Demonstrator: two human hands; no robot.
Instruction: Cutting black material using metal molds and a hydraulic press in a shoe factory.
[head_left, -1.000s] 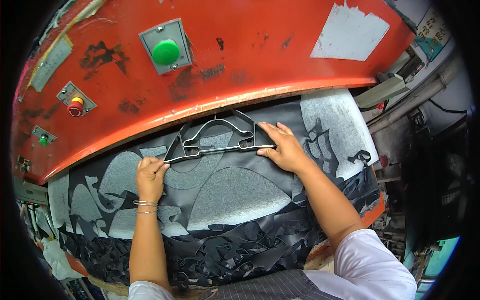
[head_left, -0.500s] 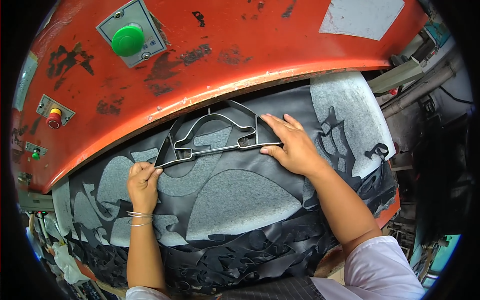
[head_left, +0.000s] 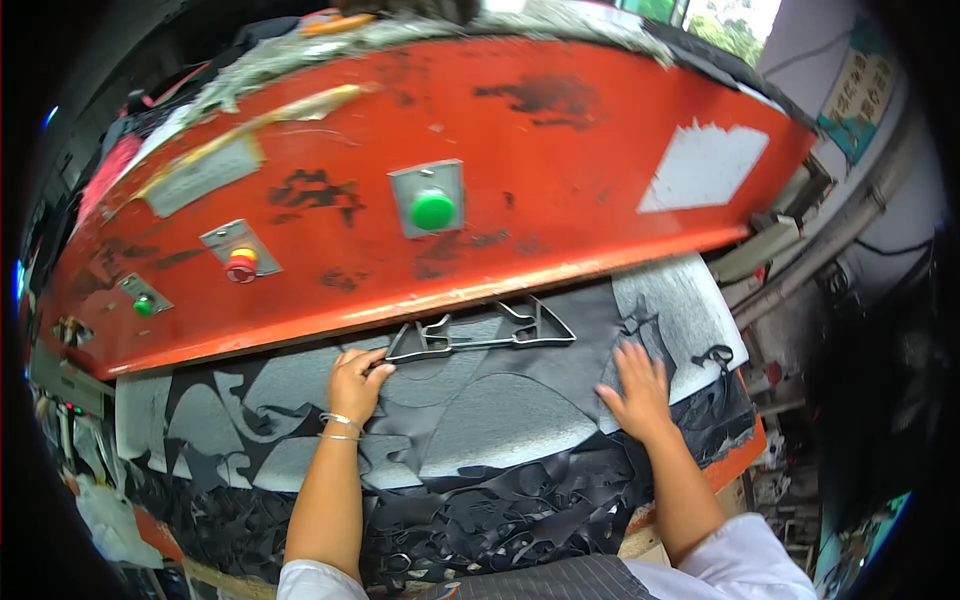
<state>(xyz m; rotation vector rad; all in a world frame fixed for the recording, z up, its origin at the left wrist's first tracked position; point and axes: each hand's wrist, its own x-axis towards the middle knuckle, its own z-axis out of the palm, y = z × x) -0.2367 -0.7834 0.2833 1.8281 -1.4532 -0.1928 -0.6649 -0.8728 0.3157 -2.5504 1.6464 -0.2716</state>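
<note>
A steel cutting die (head_left: pixel 482 344), a thin-walled metal outline with inner curves, rests on a black leather-like sheet (head_left: pixel 585 318). Its far side is hidden beneath the red machine head's lower edge. My left hand (head_left: pixel 355 388), with bangles on the wrist, pinches the die's left corner between thumb and fingers. To the right of the die, my right hand (head_left: pixel 640 395) is open, fingers spread, over the sheet near its cut-out edge; whether it touches is hard to tell. Large cut-outs in the sheet show the pale grey pad (head_left: pixel 510 425) below.
The red machine head (head_left: pixel 560 215) spans the far side, carrying a large green button (head_left: pixel 432 210), a red-and-yellow button (head_left: pixel 240 266) and a small green button (head_left: pixel 144 305). Black scraps (head_left: pixel 480 520) pile along the near edge. A pipe (head_left: pixel 850 215) runs at the right.
My right hand has let go of the die and moved right, onto the sheet's side. My left hand stays at the die's left corner. The view has tilted up, showing more of the machine.
</note>
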